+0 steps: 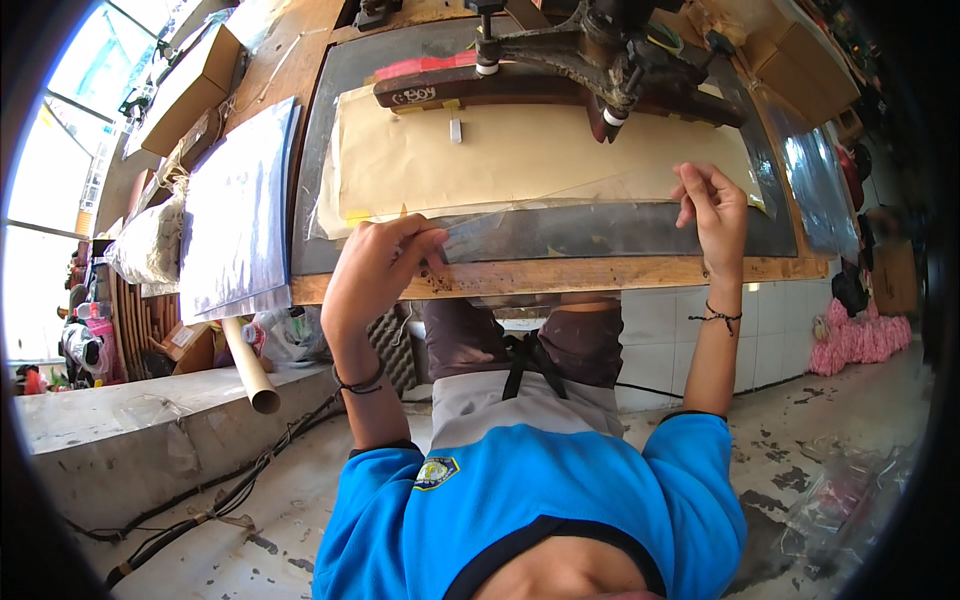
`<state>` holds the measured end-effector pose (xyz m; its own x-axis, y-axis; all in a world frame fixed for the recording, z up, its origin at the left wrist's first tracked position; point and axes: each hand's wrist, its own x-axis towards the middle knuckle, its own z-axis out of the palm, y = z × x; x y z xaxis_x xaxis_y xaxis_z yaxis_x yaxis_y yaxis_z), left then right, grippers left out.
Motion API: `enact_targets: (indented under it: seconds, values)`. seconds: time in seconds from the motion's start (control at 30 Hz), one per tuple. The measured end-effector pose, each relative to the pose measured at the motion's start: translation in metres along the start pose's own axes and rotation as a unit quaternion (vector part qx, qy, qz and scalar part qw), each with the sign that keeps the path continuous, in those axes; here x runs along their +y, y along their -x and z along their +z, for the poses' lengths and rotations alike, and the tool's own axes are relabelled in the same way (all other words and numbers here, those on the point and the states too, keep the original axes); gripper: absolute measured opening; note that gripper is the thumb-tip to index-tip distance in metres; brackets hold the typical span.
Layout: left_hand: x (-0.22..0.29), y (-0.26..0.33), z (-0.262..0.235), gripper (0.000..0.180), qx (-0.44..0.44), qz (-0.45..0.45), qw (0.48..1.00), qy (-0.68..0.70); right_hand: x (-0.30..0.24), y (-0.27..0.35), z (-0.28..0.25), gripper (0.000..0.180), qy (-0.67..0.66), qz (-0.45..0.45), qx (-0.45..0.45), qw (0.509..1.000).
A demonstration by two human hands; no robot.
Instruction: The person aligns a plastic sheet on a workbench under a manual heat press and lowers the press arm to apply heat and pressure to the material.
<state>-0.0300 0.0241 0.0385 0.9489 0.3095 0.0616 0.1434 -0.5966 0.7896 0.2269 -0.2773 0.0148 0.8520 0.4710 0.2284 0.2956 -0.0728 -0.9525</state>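
A clear plastic sheet (500, 228), thin and see-through, stretches between my hands over the front edge of the table. At its left end my left hand (385, 258) is closed, thumb and fingers pinching the film. My right hand (712, 200) is raised at the other end with curled fingers; the film is hard to make out there, but it seems pinched too. Beneath lies a wide tan paper sheet (540, 160) on a dark board (560, 240). Across the paper's far side rests a dark bar (450, 90), joined to a metal clamp frame (570, 50).
A stack of clear sheets (235, 215) lies left of the board, with more clear plastic (815, 175) at the right. Cardboard boxes (195, 90) stand far left. A cardboard tube (248, 365) sticks out below the stack. Cables (235, 490) run over the floor; pink bundles (858, 338) sit at right.
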Motion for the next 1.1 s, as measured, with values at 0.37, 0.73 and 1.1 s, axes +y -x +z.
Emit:
enact_targets:
  seconds: [0.37, 0.73, 1.1]
  values:
    - [0.056, -0.05, 0.074, 0.019, 0.105, 0.18, 0.976, -0.058, -0.024, 0.018, 0.049, 0.025, -0.085, -0.051, -0.066, 0.993]
    - [0.038, -0.032, 0.05, 0.021, 0.048, 0.111, 0.989, -0.081, -0.027, 0.012, 0.022, 0.023, 0.006, -0.042, -0.038, 0.998]
    - [-0.008, -0.037, 0.008, 0.028, 0.044, -0.024, 0.997, -0.06, 0.018, 0.004, 0.009, 0.03, 0.055, 0.004, 0.004, 0.998]
